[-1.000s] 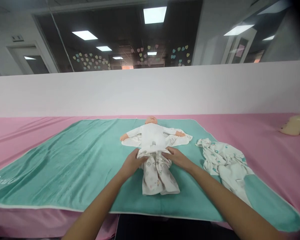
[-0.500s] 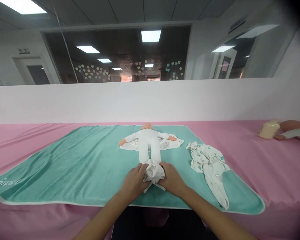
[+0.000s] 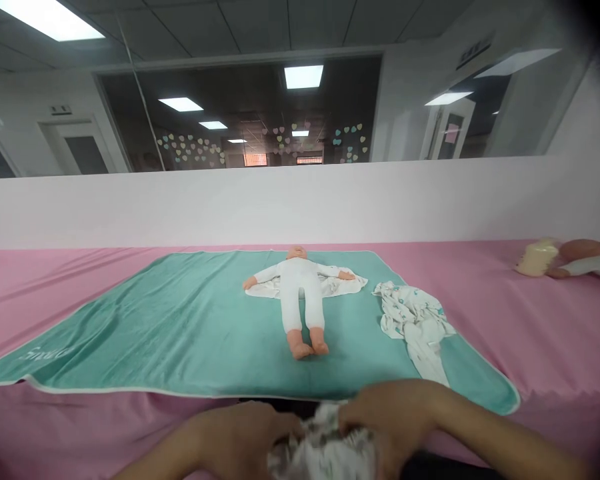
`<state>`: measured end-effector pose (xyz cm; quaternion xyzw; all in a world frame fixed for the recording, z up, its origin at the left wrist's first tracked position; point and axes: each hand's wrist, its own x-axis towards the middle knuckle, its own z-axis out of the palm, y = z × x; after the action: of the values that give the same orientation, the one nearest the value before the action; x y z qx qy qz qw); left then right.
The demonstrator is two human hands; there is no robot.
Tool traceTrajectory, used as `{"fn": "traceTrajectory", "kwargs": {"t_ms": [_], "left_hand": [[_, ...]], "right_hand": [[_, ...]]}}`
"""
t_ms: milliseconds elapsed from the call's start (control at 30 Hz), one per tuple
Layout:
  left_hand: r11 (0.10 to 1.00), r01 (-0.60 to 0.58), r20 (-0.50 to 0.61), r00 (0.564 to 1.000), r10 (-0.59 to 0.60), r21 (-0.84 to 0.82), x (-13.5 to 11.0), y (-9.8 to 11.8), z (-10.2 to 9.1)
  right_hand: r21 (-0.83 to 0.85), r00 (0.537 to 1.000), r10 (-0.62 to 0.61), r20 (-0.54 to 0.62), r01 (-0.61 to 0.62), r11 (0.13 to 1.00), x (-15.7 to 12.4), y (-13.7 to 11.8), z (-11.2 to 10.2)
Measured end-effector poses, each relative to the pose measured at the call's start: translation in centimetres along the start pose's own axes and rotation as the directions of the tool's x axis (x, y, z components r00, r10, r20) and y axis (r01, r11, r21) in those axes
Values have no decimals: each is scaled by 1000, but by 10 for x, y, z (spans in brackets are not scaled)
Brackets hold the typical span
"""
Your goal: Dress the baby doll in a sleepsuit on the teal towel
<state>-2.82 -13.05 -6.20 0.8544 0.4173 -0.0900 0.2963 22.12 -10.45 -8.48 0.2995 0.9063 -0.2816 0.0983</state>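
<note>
Below the towel's front edge, my left hand [image 3: 245, 437] and my right hand [image 3: 395, 423] grip a bunched white printed baby garment [image 3: 330, 453] from either side. The garment is blurred and partly cut off by the bottom of the view, so its exact kind is hidden. Beyond it, a baby doll [image 3: 301, 287] in a plain white suit lies on its back, arms spread and bare feet towards me. Under its arms a white cloth [image 3: 263, 289] is spread out. Neither hand touches the doll.
A green towel [image 3: 180, 333] with a white border covers part of the pink tablecloth [image 3: 545, 320]. Crumpled white printed clothing [image 3: 417, 320] lies at the towel's right side. Farther right are a cream bottle [image 3: 536, 259] and part of another doll [image 3: 590, 259]. A white wall stands behind.
Both hands have drawn the bunched garment back from around the doll's feet towards me, past the towel's edge. The doll's feet now show bare.
</note>
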Motion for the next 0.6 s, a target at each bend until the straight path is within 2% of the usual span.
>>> {"fn": "traceTrajectory", "kwargs": {"t_ms": [33, 67, 100, 133, 200, 267, 300, 333, 367, 400, 433, 467, 500, 533, 567, 600], "left_hand": [[996, -28, 70, 997, 22, 86, -9, 7, -6], [987, -56, 106, 994, 40, 149, -17, 14, -12], [979, -67, 111, 993, 46, 191, -24, 22, -19], [972, -67, 92, 995, 48, 225, -31, 31, -27], [964, -47, 9, 999, 46, 261, -43, 48, -49], [962, -32, -128, 989, 69, 269, -54, 64, -76], [969, -23, -204, 976, 75, 244, -59, 71, -90], [982, -19, -299, 951, 76, 189, -63, 78, -105], [991, -36, -428, 900, 88, 128, -65, 85, -120], [993, -83, -586, 802, 120, 89, -66, 92, -135], [986, -140, -744, 648, 160, 91, -66, 98, -149], [973, -196, -871, 449, 199, 122, -65, 103, -162], [955, -243, -939, 254, 233, 171, -62, 107, -175], [935, -282, -961, 106, 255, 217, -57, 109, -186], [912, -325, -964, 0, 265, 250, -51, 109, -195], [891, -368, -963, -60, 263, 266, -43, 108, -201]], "right_hand": [[-37, 993, 7, 117, -3, 999, -6, -9, -7], [-66, 984, 13, 178, -1, 998, -11, -18, -15], [-82, 982, 10, 190, 6, 997, -15, -29, -25], [-81, 990, 8, 144, 3, 997, -20, -39, -36], [-31, 999, -33, 38, 35, 999, -32, -60, -64], [65, 981, -107, -160, 118, 991, -45, -78, -98], [101, 959, -147, -244, 175, 979, -51, -86, -116], [135, 916, -168, -363, 230, 964, -55, -93, -133], [160, 839, -172, -516, 291, 943, -58, -100, -149], [165, 747, -167, -644, 348, 923, -59, -106, -164], [154, 670, -175, -721, 402, 903, -58, -112, -178], [136, 623, -204, -755, 453, 881, -55, -118, -191], [114, 598, -247, -763, 499, 859, -51, -124, -203], [92, 585, -290, -757, 536, 839, -45, -129, -214], [70, 577, -321, -751, 553, 830, -40, -133, -224], [44, 563, -335, -755, 553, 832, -33, -136, -233]]}}
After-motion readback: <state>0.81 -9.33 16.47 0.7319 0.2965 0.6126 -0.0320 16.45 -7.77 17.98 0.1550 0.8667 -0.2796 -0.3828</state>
